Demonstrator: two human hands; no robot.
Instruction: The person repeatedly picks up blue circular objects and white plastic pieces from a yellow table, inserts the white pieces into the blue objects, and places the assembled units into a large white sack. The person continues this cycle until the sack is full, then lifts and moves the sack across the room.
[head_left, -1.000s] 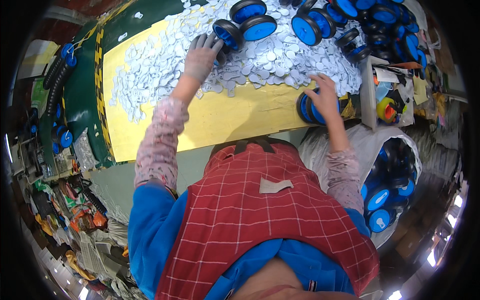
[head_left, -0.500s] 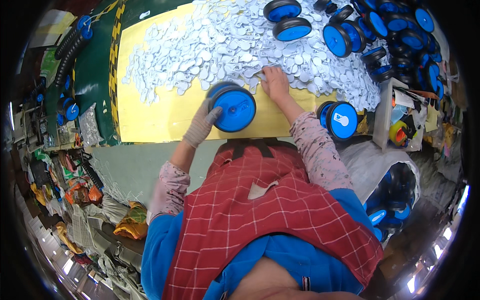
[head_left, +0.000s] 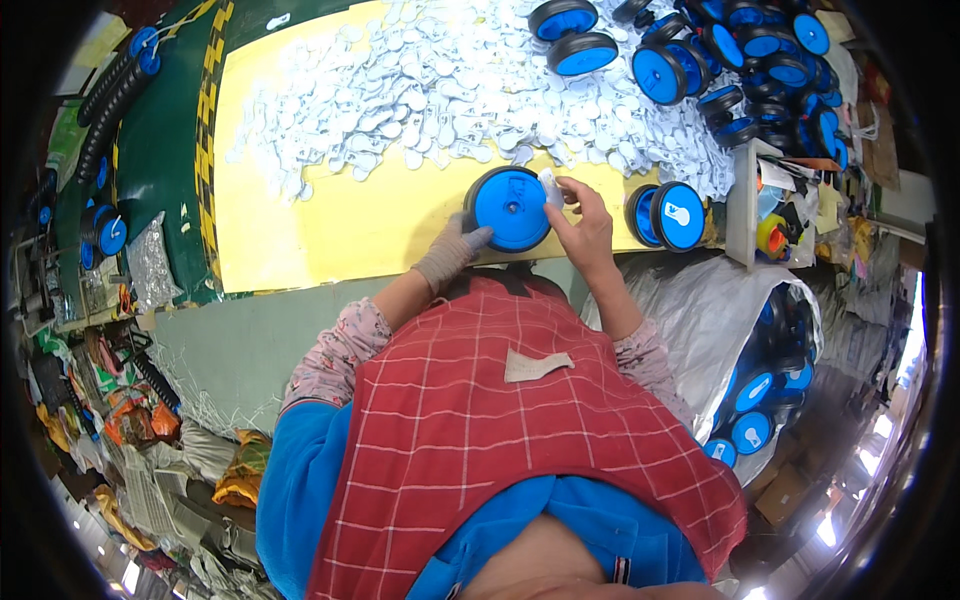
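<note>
My left hand (head_left: 452,252), in a pale work glove with bare fingertips, grips a blue wheel (head_left: 512,212) with a black tyre near the table's front edge. The wheel's flat blue face is turned up toward me. Between the thumb and fingers of my right hand (head_left: 584,218) is a small pale grey keyhole-shaped piece (head_left: 549,187), held beside the wheel's right rim. A wide pile of the same pale pieces (head_left: 430,90) covers the far part of the yellow board (head_left: 330,240). A wheel pair (head_left: 682,216) to the right carries one such pale piece on its blue face.
More blue-and-black wheels (head_left: 770,45) are heaped at the far right. A grey bin (head_left: 742,205) of odds and ends stands at the table's right end. Below it, a white sack (head_left: 660,300) holds more wheels. A clear plastic bag (head_left: 150,265) lies at left.
My right hand has come back from the pile with a pale piece and now holds it at the wheel. My left hand has shifted the wheel slightly rightward, its face turned more upward.
</note>
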